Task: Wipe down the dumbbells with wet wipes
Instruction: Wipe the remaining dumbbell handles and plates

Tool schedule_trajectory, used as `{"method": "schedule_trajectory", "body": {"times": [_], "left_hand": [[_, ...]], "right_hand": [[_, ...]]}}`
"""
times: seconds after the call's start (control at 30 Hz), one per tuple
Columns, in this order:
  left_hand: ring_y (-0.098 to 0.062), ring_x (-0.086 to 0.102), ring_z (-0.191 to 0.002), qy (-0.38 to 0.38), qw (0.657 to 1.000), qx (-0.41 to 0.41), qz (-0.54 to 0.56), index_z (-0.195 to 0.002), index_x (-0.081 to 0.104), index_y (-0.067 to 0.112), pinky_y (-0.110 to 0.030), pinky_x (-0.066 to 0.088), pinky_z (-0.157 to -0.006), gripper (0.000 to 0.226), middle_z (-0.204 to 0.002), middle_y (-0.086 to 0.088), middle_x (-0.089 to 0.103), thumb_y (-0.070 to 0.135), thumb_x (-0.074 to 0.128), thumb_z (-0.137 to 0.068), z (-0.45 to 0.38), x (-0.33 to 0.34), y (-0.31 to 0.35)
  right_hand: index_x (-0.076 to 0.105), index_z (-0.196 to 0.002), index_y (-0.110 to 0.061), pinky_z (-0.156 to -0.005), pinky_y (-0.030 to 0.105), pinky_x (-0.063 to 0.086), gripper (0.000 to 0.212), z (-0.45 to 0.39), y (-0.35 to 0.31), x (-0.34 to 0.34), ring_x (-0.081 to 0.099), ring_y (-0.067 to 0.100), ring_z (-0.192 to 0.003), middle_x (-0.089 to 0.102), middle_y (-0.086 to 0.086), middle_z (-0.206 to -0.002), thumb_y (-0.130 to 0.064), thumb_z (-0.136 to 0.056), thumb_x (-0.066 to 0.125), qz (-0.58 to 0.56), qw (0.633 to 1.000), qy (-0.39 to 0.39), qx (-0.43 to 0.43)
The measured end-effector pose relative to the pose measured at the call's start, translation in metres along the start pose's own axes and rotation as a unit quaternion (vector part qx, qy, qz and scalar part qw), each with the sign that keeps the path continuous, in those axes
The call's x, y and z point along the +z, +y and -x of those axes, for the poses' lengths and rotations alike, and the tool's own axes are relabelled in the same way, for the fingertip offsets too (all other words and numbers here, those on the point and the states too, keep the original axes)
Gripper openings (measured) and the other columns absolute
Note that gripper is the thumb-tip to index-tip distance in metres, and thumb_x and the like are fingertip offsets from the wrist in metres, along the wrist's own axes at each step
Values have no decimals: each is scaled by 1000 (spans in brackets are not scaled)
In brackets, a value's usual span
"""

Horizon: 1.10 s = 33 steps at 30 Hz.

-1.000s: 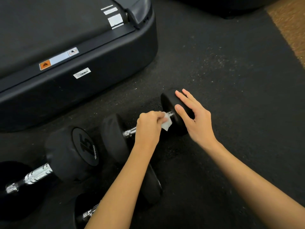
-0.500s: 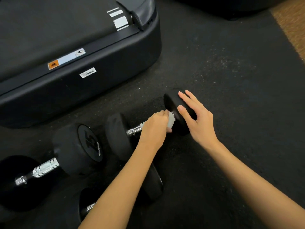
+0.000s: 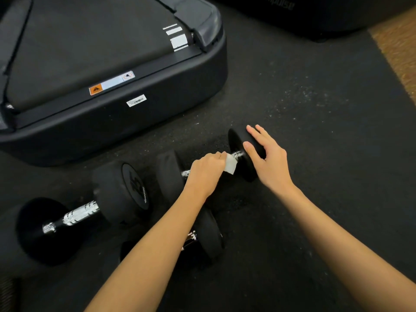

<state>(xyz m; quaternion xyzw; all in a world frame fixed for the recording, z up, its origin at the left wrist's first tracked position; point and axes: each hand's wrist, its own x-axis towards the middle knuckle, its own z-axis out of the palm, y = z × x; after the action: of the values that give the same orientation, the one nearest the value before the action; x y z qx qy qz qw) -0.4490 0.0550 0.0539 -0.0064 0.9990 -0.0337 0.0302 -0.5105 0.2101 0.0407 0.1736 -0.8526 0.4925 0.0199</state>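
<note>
Wiping the dumbbell point(image 3: 171, 172) handle, the left hand point(image 3: 206, 172) clamps the wet wipe point(image 3: 230, 165) while the right hand point(image 3: 269, 163), fingers straight, steadies its far head; the heads likely need wiping next.

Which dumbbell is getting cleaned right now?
The black round-ended dumbbell farthest right. The left hand grips a white wet wipe on its metal handle and the right hand rests on its end; nobody touches the other two.

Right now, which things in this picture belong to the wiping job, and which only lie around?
Job:
white wet wipe, gripped by left hand
black round-headed dumbbell with chrome handle, its far head steadied by right hand
larger black dumbbell marked 15
third black dumbbell

Lying about:
black treadmill base
black rubber floor mat
</note>
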Motion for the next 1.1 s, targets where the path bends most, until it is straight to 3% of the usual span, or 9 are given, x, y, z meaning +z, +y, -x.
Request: {"method": "schedule_trajectory", "body": {"times": [0.07, 0.23, 0.33, 0.4, 0.47, 0.57, 0.73, 0.87, 1.1], "left_hand": [[-23, 62, -104, 35, 999, -13, 25, -134, 48, 14, -34, 46, -74, 35, -120, -4, 62, 13, 51, -99, 4, 1, -1], [-17, 63, -67, 72, 957, -75, 269, -100, 74, 15, -29, 48, -62, 22, -77, -2, 69, 29, 57, -98, 34, -24, -8], [-8, 70, -73, 108, 875, -160, 443, -91, 78, 12, -27, 55, -65, 16, -79, -1, 75, 24, 68, -91, 67, -49, -19], [-10, 73, -83, 104, 807, -211, 542, -100, 78, 12, -31, 60, -76, 14, -88, -1, 77, 17, 72, -88, 96, -60, -27], [-18, 75, -88, 90, 732, -243, 630, -103, 76, 7, -43, 60, -83, 16, -92, -6, 78, 13, 71, -88, 122, -65, -31], [-23, 73, -96, 58, 635, -250, 729, -107, 74, 3, -37, 59, -86, 21, -99, -11, 76, 16, 65, -93, 143, -74, -27], [-29, 71, -101, 46, 494, -286, 820, -113, 70, 1, -39, 54, -92, 34, -104, -20, 74, 28, 53, -99, 173, -77, -32], [-27, 74, -91, 62, 481, -318, 815, -107, 70, -1, -38, 57, -86, 30, -94, -20, 75, 22, 53, -99, 184, -71, -33], [-28, 72, -99, 99, 543, -311, 773, -108, 70, -3, -42, 55, -92, 26, -101, -19, 74, 15, 54, -98, 197, -67, -31]], "right_hand": [[48, -141, -32, -92, -4, 25, 45, -1, -2, -3, 33, -9, -123, 37, -5, -153, -37, -96, 54, 14, 1000, -8, -2], [59, -131, -26, -113, 38, 32, 40, 4, -18, -10, 40, 16, -136, 51, 1, -142, -27, -91, 63, 52, 998, 22, -21], [71, -102, -22, -83, 31, 52, 21, 26, -53, -13, 64, 9, -92, 69, -4, -104, -15, -83, 72, -72, 994, 67, -45], [75, -86, -19, -68, 31, 55, 10, 47, -82, -10, 67, 13, -70, 72, -3, -85, -12, -79, 75, -177, 984, 12, -10], [76, -81, -16, -65, 31, 56, 5, 63, -103, -3, 69, 19, -67, 74, 0, -77, -12, -79, 76, -242, 967, -78, 13], [78, -87, -15, -72, 35, 59, 10, 74, -117, 8, 71, 21, -77, 75, 1, -82, -18, -78, 79, -271, 949, -161, -3], [76, -93, -14, -71, 29, 59, 30, 99, -134, 27, 69, 11, -79, 72, -1, -85, -21, -66, 88, -231, 954, -186, -41], [74, -92, -15, -66, 23, 57, 36, 113, -140, 39, 65, 10, -77, 68, -3, -85, -27, -62, 89, -172, 968, -160, -86], [75, -85, -15, -67, 27, 59, 14, 121, -140, 42, 68, 7, -77, 71, -5, -79, -18, -74, 82, -184, 969, -153, -64]]}}
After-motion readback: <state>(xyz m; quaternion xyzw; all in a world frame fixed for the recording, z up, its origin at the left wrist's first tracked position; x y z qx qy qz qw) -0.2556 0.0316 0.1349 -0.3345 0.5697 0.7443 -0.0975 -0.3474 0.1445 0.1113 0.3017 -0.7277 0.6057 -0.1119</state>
